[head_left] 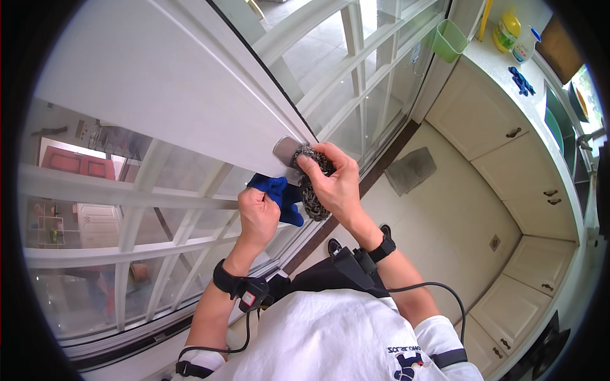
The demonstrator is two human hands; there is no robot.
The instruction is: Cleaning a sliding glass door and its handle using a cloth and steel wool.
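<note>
My right hand [336, 178] grips a dark grey metal scouring pad [314, 202], holding it against the recessed metal pull [286, 149] of a white sliding door [190, 95]. The pad covers the lower part of the pull. Bunched in my left hand [259, 213] is a blue cloth [290, 209], just left of the pad and close to the door. Part of the cloth hangs below the fist. Glass panes with white bars lie behind and to the left of my left hand.
On the right stand cream cabinets [476, 114] under a white counter [491, 62]. A green plastic basket [449, 42] hangs by the door frame. A yellow bottle [506, 32] and another blue cloth [521, 81] sit on the counter. A grey mat [411, 170] lies on the floor.
</note>
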